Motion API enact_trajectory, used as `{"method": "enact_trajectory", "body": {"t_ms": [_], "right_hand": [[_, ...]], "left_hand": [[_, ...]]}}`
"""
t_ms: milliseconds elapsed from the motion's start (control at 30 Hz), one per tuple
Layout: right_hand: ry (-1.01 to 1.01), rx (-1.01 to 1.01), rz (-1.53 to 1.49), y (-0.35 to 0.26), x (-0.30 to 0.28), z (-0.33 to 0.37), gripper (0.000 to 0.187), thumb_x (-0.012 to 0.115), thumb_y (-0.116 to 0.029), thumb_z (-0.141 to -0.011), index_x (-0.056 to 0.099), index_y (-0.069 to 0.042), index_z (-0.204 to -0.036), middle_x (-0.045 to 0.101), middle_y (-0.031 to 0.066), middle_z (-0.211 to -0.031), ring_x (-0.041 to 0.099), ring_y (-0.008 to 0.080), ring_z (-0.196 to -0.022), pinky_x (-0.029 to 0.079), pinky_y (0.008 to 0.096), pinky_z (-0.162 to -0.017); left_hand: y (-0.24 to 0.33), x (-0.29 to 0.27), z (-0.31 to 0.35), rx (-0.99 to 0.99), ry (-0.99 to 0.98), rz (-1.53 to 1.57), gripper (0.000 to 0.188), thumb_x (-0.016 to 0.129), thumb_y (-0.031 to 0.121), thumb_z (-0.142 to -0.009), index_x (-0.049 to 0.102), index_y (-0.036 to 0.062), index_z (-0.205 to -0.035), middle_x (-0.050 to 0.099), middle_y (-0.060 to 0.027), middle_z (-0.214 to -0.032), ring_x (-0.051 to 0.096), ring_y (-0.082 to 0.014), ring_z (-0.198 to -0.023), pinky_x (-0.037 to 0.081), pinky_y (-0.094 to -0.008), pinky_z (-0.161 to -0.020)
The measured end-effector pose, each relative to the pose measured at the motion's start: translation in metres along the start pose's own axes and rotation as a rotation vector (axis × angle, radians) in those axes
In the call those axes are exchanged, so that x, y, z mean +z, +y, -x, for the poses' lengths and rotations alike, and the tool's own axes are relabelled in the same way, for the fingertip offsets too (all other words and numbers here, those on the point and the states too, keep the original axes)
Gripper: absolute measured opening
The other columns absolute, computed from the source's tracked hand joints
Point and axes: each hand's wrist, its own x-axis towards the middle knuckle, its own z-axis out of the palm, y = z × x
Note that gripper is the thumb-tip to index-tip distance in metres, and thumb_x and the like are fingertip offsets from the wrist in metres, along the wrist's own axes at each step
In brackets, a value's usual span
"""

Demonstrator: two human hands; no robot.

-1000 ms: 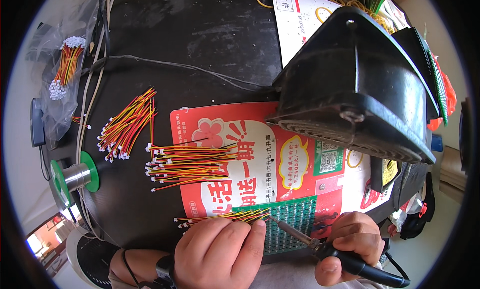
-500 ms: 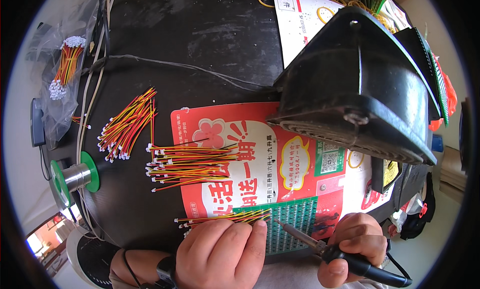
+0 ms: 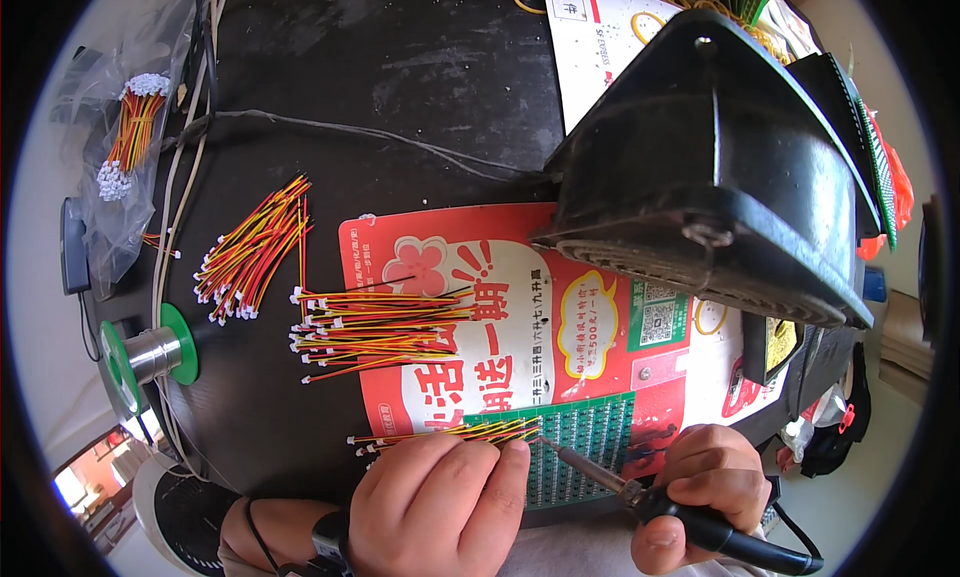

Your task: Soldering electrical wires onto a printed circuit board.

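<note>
A black-handled soldering iron (image 3: 700, 529) is gripped in my right hand (image 3: 712, 487). Its metal tip points left and sits close to the wire ends over a green circuit board (image 3: 590, 457); contact I cannot tell. My left hand (image 3: 440, 502) is closed at the board's left side, fingertips pressed on thin red, yellow and black wires (image 3: 490, 430) with white connectors. The fingers hide which wire they pinch. Farther off, a row of similar connector wires (image 3: 385, 327) lies across a red printed mat (image 3: 400, 237), with a loose pile of wires (image 3: 255, 252) to its left.
A large black fan-like housing (image 3: 710, 167) stands at the right, above a yellow sponge (image 3: 780, 345) in a holder. Solder wire on a green spool (image 3: 155, 355) is at the left. Behind it lie cables (image 3: 190, 177) and a plastic bag holding bundled wires (image 3: 135, 127).
The soldering iron's tip has moved slightly left, nearer the wire ends and my left fingertips. My left hand stays nearly still on the wires.
</note>
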Motion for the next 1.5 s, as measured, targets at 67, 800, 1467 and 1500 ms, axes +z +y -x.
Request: {"method": "enact_trajectory", "body": {"t_ms": [67, 800, 1467, 1500], "right_hand": [[-0.009, 0.009, 0.003, -0.001, -0.002, 0.000, 0.029, 0.071, -0.013, -0.083, 0.053, 0.006, -0.094, 0.056, 0.0141, -0.063, 0.054, 0.0221, -0.051, 0.045, 0.0332, -0.049], [0.111, -0.096, -0.024, 0.000, 0.001, 0.000, 0.030, 0.068, -0.018, -0.088, 0.048, 0.005, -0.092, 0.047, 0.0084, -0.056, 0.044, 0.0161, -0.047, 0.039, 0.0314, -0.042], [0.103, -0.082, 0.194, 0.013, 0.007, 0.019, 0.031, 0.068, -0.024, -0.082, 0.048, 0.000, -0.087, 0.047, 0.0049, -0.056, 0.045, 0.0145, -0.047, 0.039, 0.0276, -0.045], [0.100, -0.080, 0.197, 0.013, 0.007, 0.019, 0.031, 0.068, -0.024, -0.082, 0.048, 0.000, -0.087, 0.047, 0.0049, -0.056, 0.045, 0.0145, -0.047, 0.039, 0.0276, -0.045]], "left_hand": [[0.001, 0.000, 0.000, -0.002, 0.002, -0.004, 0.009, 0.064, -0.005, -0.083, 0.068, -0.0091, -0.090, 0.061, -0.0149, -0.081, 0.064, -0.0271, -0.073, 0.057, -0.0361, -0.070], [-0.007, 0.008, 0.005, 0.055, 0.013, 0.003, 0.016, 0.068, -0.006, -0.074, 0.069, -0.0075, -0.090, 0.061, -0.0126, -0.080, 0.062, -0.0248, -0.068, 0.054, -0.0343, -0.063], [-0.020, 0.013, 0.005, 0.143, 0.027, 0.049, 0.027, 0.071, -0.004, -0.063, 0.070, -0.0066, -0.089, 0.060, -0.0104, -0.079, 0.060, -0.0248, -0.065, 0.051, -0.0343, -0.058], [-0.020, 0.013, 0.005, 0.141, 0.027, 0.053, 0.027, 0.071, -0.004, -0.063, 0.070, -0.0066, -0.089, 0.060, -0.0104, -0.079, 0.060, -0.0248, -0.065, 0.051, -0.0343, -0.058]]}}
